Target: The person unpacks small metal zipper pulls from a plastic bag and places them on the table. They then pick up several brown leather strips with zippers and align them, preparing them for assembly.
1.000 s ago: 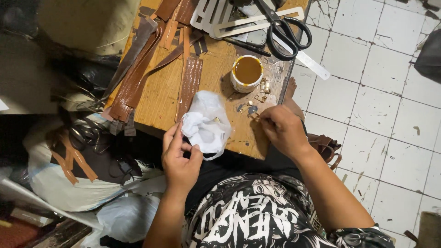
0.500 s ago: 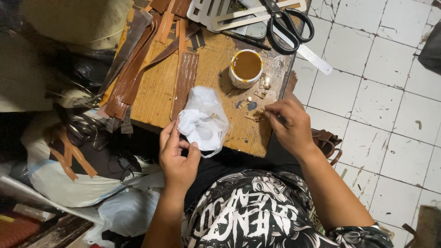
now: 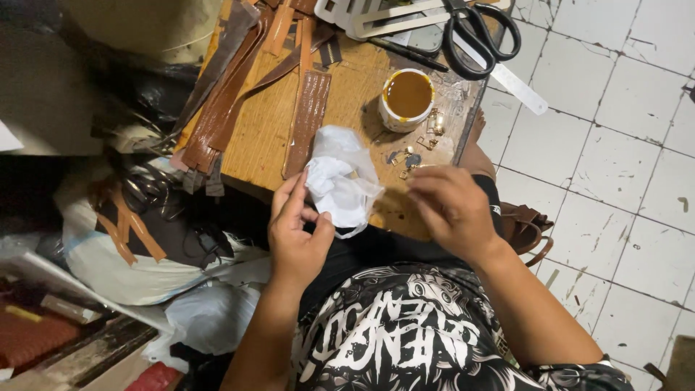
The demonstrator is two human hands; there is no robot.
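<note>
My left hand (image 3: 297, 235) pinches the lower edge of a crumpled white plastic bag (image 3: 339, 177) that lies at the near edge of a wooden work board (image 3: 264, 127). My right hand (image 3: 452, 210) hovers just right of the bag with its fingers curled toward it. The motion blur hides whether anything sits between its fingertips. Small metal fittings (image 3: 404, 157) lie on the board just beyond that hand. Behind them stands a white cup of yellow-brown glue (image 3: 407, 98).
Brown leather strips (image 3: 228, 98) and a zipper strip (image 3: 308, 119) cover the board's left half. Black scissors (image 3: 481, 36), a white ruler (image 3: 520, 83) and templates lie at the far edge. Bags and leather scraps (image 3: 137, 224) pile up on the left; white floor tiles (image 3: 601, 145) are on the right.
My right hand has drawn back from the metal fittings toward the bag. My left hand has kept its hold on the bag, which shifted slightly.
</note>
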